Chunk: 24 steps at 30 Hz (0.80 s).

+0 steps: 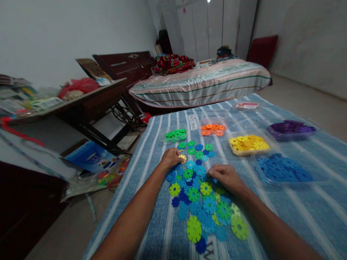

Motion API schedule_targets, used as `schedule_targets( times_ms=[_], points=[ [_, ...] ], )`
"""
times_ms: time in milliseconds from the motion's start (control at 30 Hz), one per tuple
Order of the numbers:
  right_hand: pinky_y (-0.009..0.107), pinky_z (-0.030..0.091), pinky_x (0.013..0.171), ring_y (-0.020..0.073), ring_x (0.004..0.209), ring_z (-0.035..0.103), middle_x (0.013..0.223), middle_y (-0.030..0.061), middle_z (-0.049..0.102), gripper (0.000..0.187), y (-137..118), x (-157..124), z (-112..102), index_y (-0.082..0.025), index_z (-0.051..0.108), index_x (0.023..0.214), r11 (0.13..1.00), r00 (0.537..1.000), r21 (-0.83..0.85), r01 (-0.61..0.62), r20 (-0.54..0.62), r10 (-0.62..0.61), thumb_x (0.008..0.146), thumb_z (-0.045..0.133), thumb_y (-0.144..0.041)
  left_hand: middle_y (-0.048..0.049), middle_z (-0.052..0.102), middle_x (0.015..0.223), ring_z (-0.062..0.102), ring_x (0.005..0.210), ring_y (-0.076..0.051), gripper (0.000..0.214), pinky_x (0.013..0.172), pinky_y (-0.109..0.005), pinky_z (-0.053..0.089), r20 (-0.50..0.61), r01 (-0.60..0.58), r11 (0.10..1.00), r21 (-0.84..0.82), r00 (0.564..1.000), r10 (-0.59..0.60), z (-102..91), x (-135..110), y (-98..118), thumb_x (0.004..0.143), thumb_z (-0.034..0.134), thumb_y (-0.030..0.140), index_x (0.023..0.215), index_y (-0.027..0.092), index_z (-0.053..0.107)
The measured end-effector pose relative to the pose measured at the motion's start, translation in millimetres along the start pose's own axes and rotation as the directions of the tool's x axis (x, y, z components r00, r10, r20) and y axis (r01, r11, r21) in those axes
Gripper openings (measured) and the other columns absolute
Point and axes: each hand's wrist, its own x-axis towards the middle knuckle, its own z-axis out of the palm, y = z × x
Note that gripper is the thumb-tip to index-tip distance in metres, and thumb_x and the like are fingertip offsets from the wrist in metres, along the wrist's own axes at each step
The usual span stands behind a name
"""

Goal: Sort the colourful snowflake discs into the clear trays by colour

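Note:
My left hand (170, 157) is closed, its fingertips pinching a yellow notched disc (183, 158) at the far left of a loose pile. My right hand (227, 177) rests at the pile's right side with its fingers curled together; whatever they may hold is hidden. Between and below both hands spread flat, flower-shaped plastic discs: light blue ones (209, 205), green ones (193, 194), lime ones (194, 229) and dark blue ones (201, 245). Beyond the pile, a clear tub holds green discs (176, 135), and another holds orange discs (213, 129).
To the right stand tubs of yellow discs (249, 143), blue discs (283, 169) and purple discs (292, 128). A clear container with a red-and-white label (246, 105) lies at the far edge of the striped cloth (141, 159). A cluttered table (89, 93) is on the left; a bed (200, 85) stands behind.

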Motion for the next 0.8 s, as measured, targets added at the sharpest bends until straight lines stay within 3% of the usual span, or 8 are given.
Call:
schedule_targets(
  times_ms=[267,433,633,800],
  points=[
    [0.028,0.039,0.059,0.0142,0.061,0.048,0.062,0.0015,0.052,0.050,1,0,0,-0.017,0.063,0.055,1.000,1.000,-0.015,0.021,-0.005,-0.021,0.080,0.061,-0.062,0.0043,0.052,0.047,0.045,0.048,-0.009,0.017,0.049,-0.022,0.032,0.060,0.003,0.977,-0.212,0.998,0.010,-8.1,-6,5,0.057,0.070,0.027,0.053,0.016,0.058],
    [0.028,0.039,0.058,0.0143,0.061,0.048,0.062,0.0013,0.051,0.052,2,1,1,-0.017,0.062,0.056,0.999,1.000,-0.013,0.030,0.000,-0.030,0.080,0.061,-0.063,0.0039,0.053,0.045,0.045,0.044,-0.008,0.015,0.045,-0.021,0.033,0.113,0.036,0.951,-0.308,0.994,-0.002,-10.5,-11,25,0.061,0.069,0.025,0.055,0.016,0.058],
    [0.028,0.039,0.057,0.0140,0.060,0.046,0.059,0.0005,0.049,0.054,1,1,1,-0.018,0.060,0.053,0.999,0.999,-0.002,0.033,-0.006,-0.033,0.079,0.061,-0.065,0.0033,0.055,0.048,0.048,0.045,-0.006,0.012,0.046,-0.018,0.035,0.185,-0.004,0.894,-0.448,0.978,0.097,-2.7,-13,92,0.069,0.067,0.015,0.060,0.014,0.060],
    [0.028,0.040,0.058,0.0137,0.059,0.046,0.060,0.0005,0.050,0.052,3,2,0,-0.018,0.062,0.055,0.999,0.999,-0.006,0.037,-0.004,-0.037,0.080,0.061,-0.064,0.0004,0.064,0.065,0.061,0.058,-0.008,0.010,0.057,-0.020,0.047,0.223,-0.023,0.713,-0.701,0.942,0.250,17.9,-12,163,0.072,0.067,0.006,0.079,0.012,0.065]
  ],
)
